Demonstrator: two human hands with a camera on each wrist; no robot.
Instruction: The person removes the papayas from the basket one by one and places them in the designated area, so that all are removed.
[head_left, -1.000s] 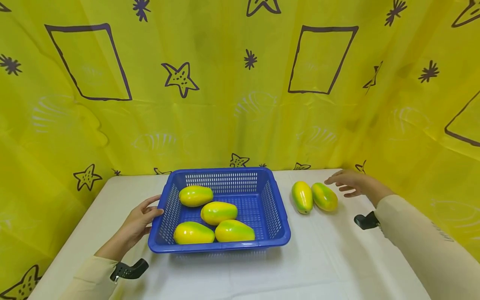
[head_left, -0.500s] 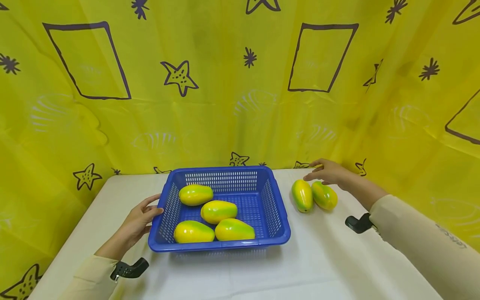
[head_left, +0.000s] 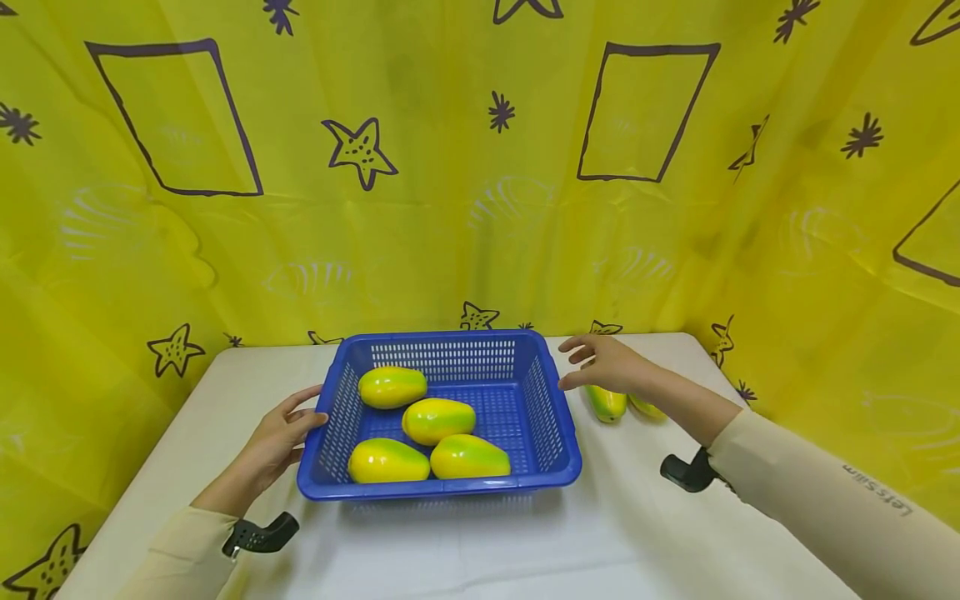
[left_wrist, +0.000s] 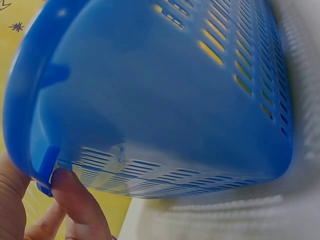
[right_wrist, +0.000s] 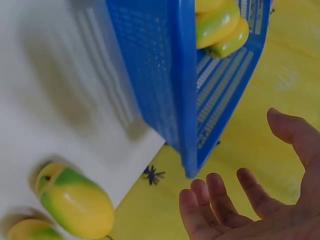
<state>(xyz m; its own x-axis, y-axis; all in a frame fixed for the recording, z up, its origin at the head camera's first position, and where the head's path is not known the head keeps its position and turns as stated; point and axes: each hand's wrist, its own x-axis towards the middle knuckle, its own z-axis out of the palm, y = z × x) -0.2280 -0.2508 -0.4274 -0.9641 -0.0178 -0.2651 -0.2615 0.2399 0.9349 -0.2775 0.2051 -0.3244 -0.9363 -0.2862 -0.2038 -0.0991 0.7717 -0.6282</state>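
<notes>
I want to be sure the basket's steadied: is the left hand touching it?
Touching. The left wrist view shows the left hand meeting the blue basket, one fingertip against its rim, no gap visible.

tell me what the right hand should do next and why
Probably ease the right hand in and curl it around the right rim of the blue basket: it reaches toward that rim, holding nothing, while the left hand grips the opposite rim, so a matching hold would seem to balance the basket.
</notes>
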